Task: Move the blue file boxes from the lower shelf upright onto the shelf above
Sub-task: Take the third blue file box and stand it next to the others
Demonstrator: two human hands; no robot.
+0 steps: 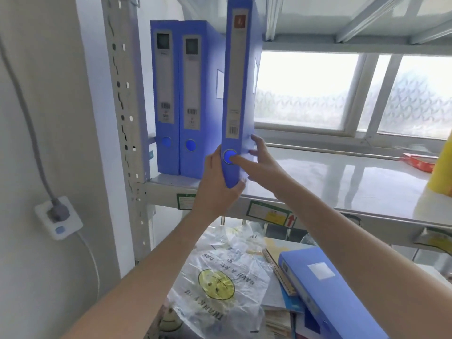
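Two blue file boxes (179,99) stand upright at the left end of the upper shelf (330,182). A third blue file box (238,77) is held upright just right of them, its lower end at the shelf's front edge. My left hand (216,184) grips its bottom from the left and underneath. My right hand (256,160) presses on its right side, thumb across the spine near the round finger hole. Another blue file box (325,292) lies flat on the lower shelf at bottom right.
A clear plastic bag with a smiley face (220,280) and stacked papers lie on the lower shelf. A red box (418,162) and a yellow object (442,172) sit at the upper shelf's right end. The shelf post (124,113) and a wall socket (57,216) are at left.
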